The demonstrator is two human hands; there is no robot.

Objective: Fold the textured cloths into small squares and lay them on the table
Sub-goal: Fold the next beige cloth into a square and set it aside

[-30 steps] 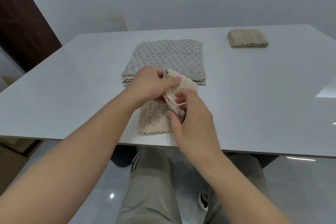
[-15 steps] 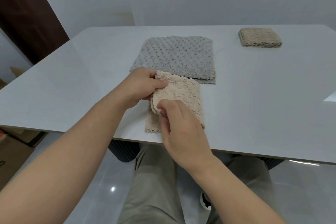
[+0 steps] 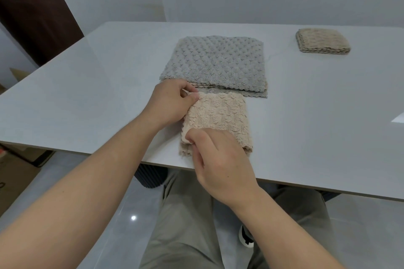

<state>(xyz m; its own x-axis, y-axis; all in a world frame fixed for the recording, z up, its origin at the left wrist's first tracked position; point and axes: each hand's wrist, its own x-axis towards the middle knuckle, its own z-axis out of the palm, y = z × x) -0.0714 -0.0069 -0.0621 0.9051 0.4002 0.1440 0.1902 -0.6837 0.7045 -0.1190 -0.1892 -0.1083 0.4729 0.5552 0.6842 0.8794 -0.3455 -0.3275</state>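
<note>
Left hand pinches the far-left corner of the beige cloth; right hand pinches the near-left corner. The cloth lies folded at the table front edge, just before the grey cloth. Probably light, limp, non-slippery; grip stacked corners so the layers stay aligned.

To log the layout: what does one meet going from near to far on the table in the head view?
Right hand → beige cloth → grey cloth. The left hand and the small folded cloth overlap these in depth, so I leave them out.
</note>
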